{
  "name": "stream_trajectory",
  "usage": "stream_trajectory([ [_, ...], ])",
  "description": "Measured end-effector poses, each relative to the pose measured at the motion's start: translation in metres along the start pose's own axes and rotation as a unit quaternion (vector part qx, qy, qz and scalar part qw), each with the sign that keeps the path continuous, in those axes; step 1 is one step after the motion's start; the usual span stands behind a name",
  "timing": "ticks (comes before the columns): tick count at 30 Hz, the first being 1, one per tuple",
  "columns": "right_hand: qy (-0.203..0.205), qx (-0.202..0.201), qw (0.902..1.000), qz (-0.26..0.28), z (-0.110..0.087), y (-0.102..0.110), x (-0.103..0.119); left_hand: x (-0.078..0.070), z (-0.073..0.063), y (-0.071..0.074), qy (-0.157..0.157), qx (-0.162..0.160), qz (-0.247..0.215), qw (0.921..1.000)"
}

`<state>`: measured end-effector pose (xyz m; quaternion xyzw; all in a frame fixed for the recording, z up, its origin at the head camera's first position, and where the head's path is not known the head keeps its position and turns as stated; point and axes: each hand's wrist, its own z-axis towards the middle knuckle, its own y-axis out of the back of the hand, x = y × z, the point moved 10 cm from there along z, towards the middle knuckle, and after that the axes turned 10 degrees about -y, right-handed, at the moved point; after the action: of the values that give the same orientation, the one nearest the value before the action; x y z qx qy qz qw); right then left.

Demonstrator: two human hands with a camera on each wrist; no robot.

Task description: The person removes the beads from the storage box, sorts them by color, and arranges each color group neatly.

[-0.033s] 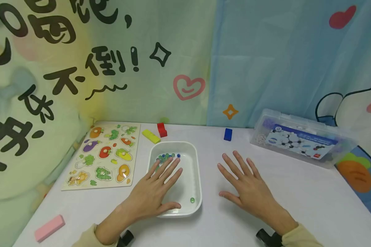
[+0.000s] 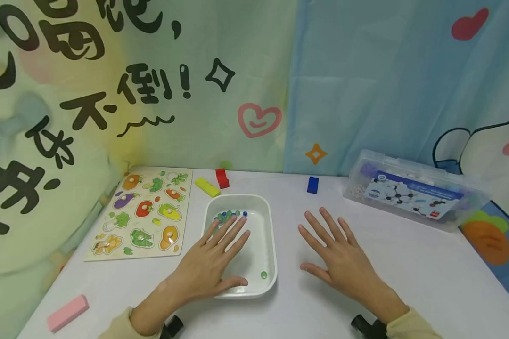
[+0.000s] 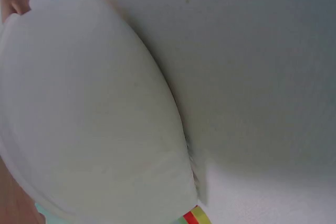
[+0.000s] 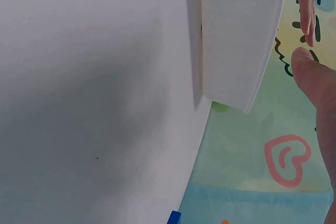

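Fingers spread, my left hand [image 2: 205, 268] is over the left side of a white tray [image 2: 273, 245]; whether it touches the rim I cannot tell. Several green and blue glass beads or marbles [image 2: 236, 213] cluster at the tray's far left, partly behind the fingers. One green marble [image 2: 264, 275] lies by itself near the tray's front right. To the right of the tray, my right hand [image 2: 343, 259] is held over the white table with fingers apart, holding nothing. The left wrist view is mostly the tray's outer wall [image 3: 94, 108]; the right wrist view catches the right thumb [image 4: 317, 80].
A vegetable puzzle board [image 2: 152, 230] lies left of the tray. Behind the tray are a yellow block [image 2: 207, 187] and a red block [image 2: 222, 178]. A blue block [image 2: 312, 184] and a clear plastic case [image 2: 411, 193] are farther right. A pink block [image 2: 68, 313] sits front left.
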<state>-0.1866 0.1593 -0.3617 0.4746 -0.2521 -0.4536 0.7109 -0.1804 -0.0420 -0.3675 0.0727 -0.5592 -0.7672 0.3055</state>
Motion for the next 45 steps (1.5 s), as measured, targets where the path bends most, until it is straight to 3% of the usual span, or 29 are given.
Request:
stream_trajectory([
  [4, 0.002, -0.007, 1.0, 0.005, 0.0, 0.002, 0.0, 0.006, -0.002, 0.0, 0.014, 0.002, 0.002, 0.9999],
  [7, 0.003, -0.012, 0.9999, 0.008, 0.0, 0.003, 0.0, 0.017, -0.007, 0.0, 0.046, 0.006, -0.005, 0.9989],
  [10, 0.003, -0.018, 0.9998, 0.011, 0.001, 0.006, 0.0, 0.036, -0.016, -0.004, 0.113, 0.011, -0.052, 0.9922],
  [12, 0.004, -0.025, 0.9995, 0.019, 0.003, 0.008, 0.001, 0.051, -0.025, -0.01, 0.176, 0.016, -0.115, 0.9775],
  [13, 0.005, -0.028, 0.9993, 0.025, 0.004, 0.01, 0.002, 0.058, -0.03, -0.014, 0.213, 0.017, -0.158, 0.964],
  [15, 0.006, -0.031, 0.9986, 0.043, 0.007, 0.013, 0.004, 0.071, -0.041, -0.024, 0.281, 0.013, -0.248, 0.927],
  [17, 0.004, -0.027, 0.9974, 0.066, 0.013, 0.015, 0.008, 0.08, -0.053, -0.034, 0.343, 0.013, -0.331, 0.8788],
  [19, 0.002, -0.014, 0.9959, 0.089, 0.021, 0.016, 0.014, 0.085, -0.064, -0.045, 0.394, 0.02, -0.405, 0.8251],
  [23, 0.012, 0.033, 0.9895, 0.141, 0.042, 0.016, 0.032, 0.083, -0.077, -0.062, 0.449, 0.03, -0.52, 0.7263],
  [25, 0.03, 0.065, 0.984, 0.163, 0.053, 0.012, 0.044, 0.08, -0.079, -0.066, 0.455, 0.022, -0.566, 0.6871],
  [27, 0.049, 0.105, 0.9767, 0.181, 0.063, 0.004, 0.058, 0.077, -0.08, -0.07, 0.454, 0.011, -0.604, 0.6548],
  [30, 0.074, 0.179, 0.9634, 0.185, 0.073, -0.014, 0.077, 0.074, -0.081, -0.074, 0.445, 0.005, -0.644, 0.622],
  [32, 0.092, 0.222, 0.9549, 0.175, 0.077, -0.026, 0.089, 0.072, -0.08, -0.076, 0.435, 0.005, -0.667, 0.6055],
  [34, 0.099, 0.259, 0.9474, 0.16, 0.078, -0.038, 0.097, 0.071, -0.079, -0.076, 0.424, 0.007, -0.684, 0.5937],
  [40, 0.075, 0.347, 0.9303, 0.093, 0.077, -0.065, 0.107, 0.07, -0.079, -0.077, 0.41, 0.002, -0.71, 0.5725],
  [45, 0.074, 0.378, 0.9223, 0.032, 0.071, -0.076, 0.108, 0.069, -0.08, -0.077, 0.412, 0.003, -0.713, 0.5679],
])
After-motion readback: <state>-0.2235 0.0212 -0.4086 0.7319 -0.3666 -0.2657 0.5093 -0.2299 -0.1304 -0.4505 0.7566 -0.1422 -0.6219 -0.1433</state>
